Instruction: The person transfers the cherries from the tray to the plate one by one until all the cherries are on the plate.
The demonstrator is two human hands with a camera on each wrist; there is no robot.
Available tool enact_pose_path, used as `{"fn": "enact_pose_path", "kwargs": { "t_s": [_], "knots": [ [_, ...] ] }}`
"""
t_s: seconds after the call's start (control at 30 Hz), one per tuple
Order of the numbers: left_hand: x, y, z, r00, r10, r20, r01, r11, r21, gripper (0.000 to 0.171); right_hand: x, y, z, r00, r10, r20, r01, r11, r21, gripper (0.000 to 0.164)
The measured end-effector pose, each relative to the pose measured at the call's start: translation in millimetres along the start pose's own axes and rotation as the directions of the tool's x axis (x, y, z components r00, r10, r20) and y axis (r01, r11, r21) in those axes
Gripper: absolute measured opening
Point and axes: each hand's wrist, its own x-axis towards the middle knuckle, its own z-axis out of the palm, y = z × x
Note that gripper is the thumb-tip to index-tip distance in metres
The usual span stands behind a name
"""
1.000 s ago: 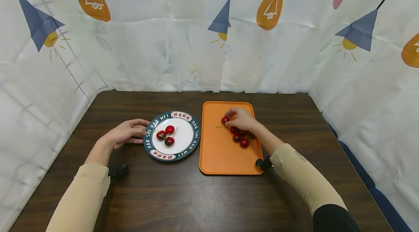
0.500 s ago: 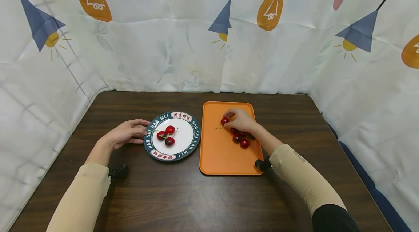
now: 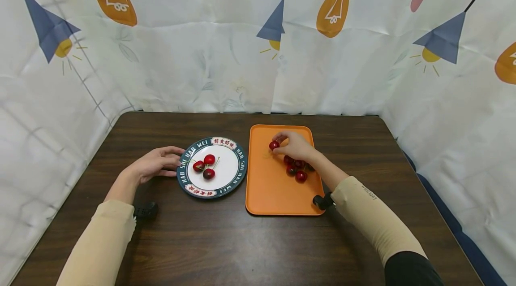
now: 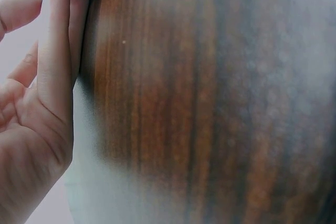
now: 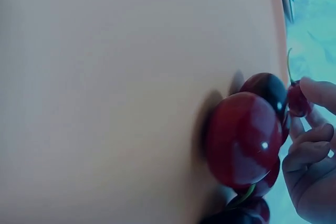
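My right hand (image 3: 295, 147) pinches a dark red cherry (image 3: 274, 145) by thumb and fingertips above the orange tray (image 3: 266, 192). In the right wrist view, this cherry (image 5: 297, 99) has its thin stem pointing up. Below the hand, several more cherries (image 3: 300, 176) lie in a cluster on the tray, partly hidden by it. My left hand (image 3: 159, 163) touches the left rim of a round plate (image 3: 240, 166) with extended, relaxed fingers. Three cherries (image 3: 208, 174) sit together on the plate's white middle. In the left wrist view, the hand (image 4: 52, 93) lies against the plate's edge.
Plate and tray stand side by side on a dark wooden table (image 3: 201, 241), a narrow gap between them. A printed white curtain (image 3: 225, 66) hangs behind the table and along its sides. A black wrist device (image 3: 324, 201) overlaps the tray's near right corner.
My right hand has shifted slightly left and lifted the cherry a little away from the cluster. The left hand, plate and tray stay where they were.
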Motion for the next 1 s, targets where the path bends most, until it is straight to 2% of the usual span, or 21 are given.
{"fn": "enact_pose_path", "kwargs": {
  "t_s": [0.57,1.0],
  "knots": [
    [-0.4,1.8,0.6,1.000,-0.008,-0.001,0.008,1.000,0.007,0.061,5.2,-20.5,7.0,0.998,-0.059,-0.015,0.058,0.997,-0.053,0.040],
    [0.2,1.4,1.2,1.000,-0.007,0.008,0.007,1.000,0.010,0.061,15.3,-40.0,20.9,0.991,-0.136,0.013,0.137,0.991,-0.006,0.035]
  ]
}}
